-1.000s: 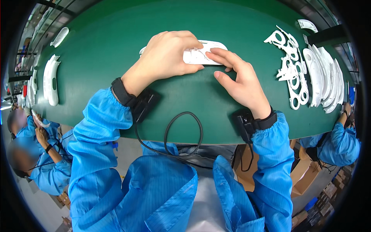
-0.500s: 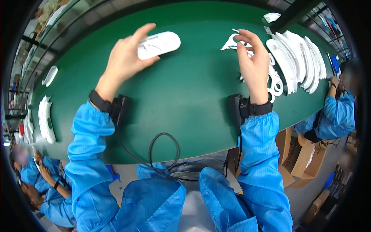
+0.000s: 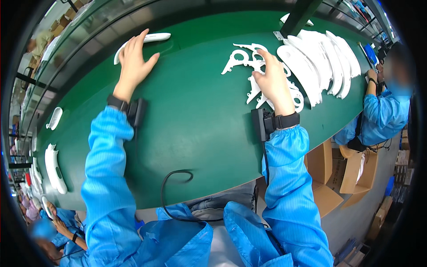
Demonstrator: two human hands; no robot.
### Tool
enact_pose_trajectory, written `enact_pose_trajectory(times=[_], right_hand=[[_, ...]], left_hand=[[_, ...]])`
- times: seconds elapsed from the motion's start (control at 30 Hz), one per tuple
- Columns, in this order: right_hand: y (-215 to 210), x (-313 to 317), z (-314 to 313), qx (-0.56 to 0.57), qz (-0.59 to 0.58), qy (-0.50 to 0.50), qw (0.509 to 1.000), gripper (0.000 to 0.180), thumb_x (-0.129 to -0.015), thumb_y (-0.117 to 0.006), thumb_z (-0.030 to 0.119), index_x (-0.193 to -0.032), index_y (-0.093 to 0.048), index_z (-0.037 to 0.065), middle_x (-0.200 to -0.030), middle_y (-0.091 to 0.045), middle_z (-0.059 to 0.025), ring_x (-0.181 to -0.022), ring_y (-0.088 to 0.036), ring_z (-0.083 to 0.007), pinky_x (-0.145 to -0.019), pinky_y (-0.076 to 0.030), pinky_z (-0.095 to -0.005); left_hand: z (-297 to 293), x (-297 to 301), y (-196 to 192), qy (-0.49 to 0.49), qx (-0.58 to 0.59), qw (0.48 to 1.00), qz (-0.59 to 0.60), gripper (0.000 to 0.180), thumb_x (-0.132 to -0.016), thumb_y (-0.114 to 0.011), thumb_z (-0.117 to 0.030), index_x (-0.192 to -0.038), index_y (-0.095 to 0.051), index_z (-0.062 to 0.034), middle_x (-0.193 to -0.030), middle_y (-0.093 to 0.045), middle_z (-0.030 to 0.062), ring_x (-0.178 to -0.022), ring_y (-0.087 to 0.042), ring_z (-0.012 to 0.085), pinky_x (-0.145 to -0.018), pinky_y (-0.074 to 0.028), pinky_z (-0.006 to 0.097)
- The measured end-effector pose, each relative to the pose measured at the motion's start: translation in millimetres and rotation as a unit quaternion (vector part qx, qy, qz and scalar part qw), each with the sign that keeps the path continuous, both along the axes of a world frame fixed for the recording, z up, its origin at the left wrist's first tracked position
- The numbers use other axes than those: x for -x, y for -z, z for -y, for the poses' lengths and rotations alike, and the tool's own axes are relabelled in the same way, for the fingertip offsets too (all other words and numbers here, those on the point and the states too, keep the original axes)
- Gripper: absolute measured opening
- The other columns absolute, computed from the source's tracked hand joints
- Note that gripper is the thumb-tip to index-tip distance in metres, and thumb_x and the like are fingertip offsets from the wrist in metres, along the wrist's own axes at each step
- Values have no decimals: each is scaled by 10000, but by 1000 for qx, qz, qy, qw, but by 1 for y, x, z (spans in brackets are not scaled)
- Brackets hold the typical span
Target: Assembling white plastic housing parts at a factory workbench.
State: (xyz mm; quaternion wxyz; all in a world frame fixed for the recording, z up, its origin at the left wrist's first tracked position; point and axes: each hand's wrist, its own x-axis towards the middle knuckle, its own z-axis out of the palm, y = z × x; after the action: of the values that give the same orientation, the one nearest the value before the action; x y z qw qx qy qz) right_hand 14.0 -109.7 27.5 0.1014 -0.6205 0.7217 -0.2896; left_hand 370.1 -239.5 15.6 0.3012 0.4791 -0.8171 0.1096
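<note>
My left hand (image 3: 134,62) reaches to the far left of the green table, fingers stretched and thumb spread. Its fingers lie over a long white plastic shell with a rounded end (image 3: 156,37), partly hidden behind them; the thumb stands off it. My right hand (image 3: 275,82) is over a loose cluster of white plastic ring-shaped parts (image 3: 240,57), with thumb and fingers apart around one piece. Whether the fingertips touch that piece, I cannot tell. Just right of this hand, several long curved white shells (image 3: 307,66) lie side by side.
On the left side of the table (image 3: 200,133) lie a small white oval cover (image 3: 54,118) and a curved white shell (image 3: 54,169). A dark metal post (image 3: 300,18) rises at the back right. Cardboard boxes (image 3: 320,196) stand below the right edge. Co-workers in blue (image 3: 384,109) sit at both sides.
My left hand has moved farther away with the white shell, which now shows more edge-on, and its thumb has come off it. The right hand has shifted left over the ring-shaped parts.
</note>
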Motion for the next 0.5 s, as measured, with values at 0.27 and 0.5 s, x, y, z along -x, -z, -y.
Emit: enact_pose_trajectory(times=[0.27, 0.5], right_hand=[[-3, 6, 3, 97, 111, -42, 988, 664, -732, -688, -33, -1349, -483, 100, -1206, -604, -154, -1158, -545, -331, -919, -486, -397], [-8, -27, 9, 143, 169, -165, 961, 643, -737, -639, 62, -1356, -473, 113, -1240, -593, -134, -1147, -576, -300, -1003, -448, -389]], left_hand=[[-131, -76, 21, -46, -231, 894, -382, 524, -856, -668, -107, -1351, -500, -67, -1138, -607, 99, -1098, -561, 201, -982, -425, 353], [-177, -126, 5, -113, -197, 897, -380, 481, -862, -635, -81, -1325, -509, -51, -1108, -615, 92, -1082, -571, 194, -973, -418, 340]])
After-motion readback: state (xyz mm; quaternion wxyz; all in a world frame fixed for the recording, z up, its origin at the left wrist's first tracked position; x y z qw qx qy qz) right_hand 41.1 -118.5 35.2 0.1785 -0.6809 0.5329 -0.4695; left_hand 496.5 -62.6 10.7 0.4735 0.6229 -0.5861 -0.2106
